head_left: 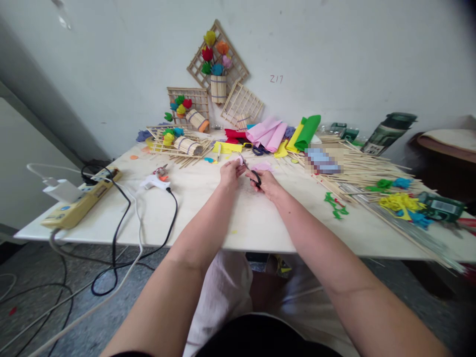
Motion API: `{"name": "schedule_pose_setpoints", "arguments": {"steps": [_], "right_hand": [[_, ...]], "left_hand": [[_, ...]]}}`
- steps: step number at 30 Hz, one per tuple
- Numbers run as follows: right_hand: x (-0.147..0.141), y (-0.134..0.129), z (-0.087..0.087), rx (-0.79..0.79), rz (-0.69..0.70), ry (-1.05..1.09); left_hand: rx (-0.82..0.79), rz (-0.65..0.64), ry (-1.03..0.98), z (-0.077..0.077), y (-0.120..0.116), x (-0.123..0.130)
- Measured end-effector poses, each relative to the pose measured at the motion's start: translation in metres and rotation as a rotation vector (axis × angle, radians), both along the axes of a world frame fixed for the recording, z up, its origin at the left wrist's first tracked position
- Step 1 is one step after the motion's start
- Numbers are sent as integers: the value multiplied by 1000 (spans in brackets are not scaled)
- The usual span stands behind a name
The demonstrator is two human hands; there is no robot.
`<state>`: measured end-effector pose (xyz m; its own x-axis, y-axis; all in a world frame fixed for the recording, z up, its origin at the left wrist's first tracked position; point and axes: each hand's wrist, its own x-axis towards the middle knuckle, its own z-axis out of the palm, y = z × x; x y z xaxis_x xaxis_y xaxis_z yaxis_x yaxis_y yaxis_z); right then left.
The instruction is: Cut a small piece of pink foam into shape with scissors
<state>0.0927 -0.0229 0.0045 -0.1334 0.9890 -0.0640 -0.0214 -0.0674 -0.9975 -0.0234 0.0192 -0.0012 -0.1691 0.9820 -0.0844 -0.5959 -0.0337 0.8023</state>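
Observation:
Over the middle of the white table (260, 223), my left hand (231, 173) pinches a small piece of pink paper (240, 161). My right hand (265, 183) is closed on black-handled scissors (256, 178), whose blades point up and left to the paper between my left fingers. Another pale pink piece (263, 167) lies on the table just beyond my right hand. Behind my hands are a yellow sheet (226, 147), folded pink paper (267, 133) and a green roll (309, 132).
Glue gun (155, 182), power strip (82, 201) and loose cables lie left. Wooden sticks (357, 166), green scraps (335, 206), yellow scraps (399, 202) and a dark bottle (388, 133) are right. Stick lattices with paper flowers (216, 64) stand against the wall.

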Motion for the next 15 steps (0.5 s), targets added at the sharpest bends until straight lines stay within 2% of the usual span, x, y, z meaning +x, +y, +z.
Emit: {"name": "schedule_pose_setpoints", "arguments": {"steps": [8,15], "right_hand": [[3,5,-6,60,36,20],[7,6,-6,44,38,31]], "left_hand": [[45,-41,65,-1,-1,-2],[65,-81,75,1,-5,-1]]}}
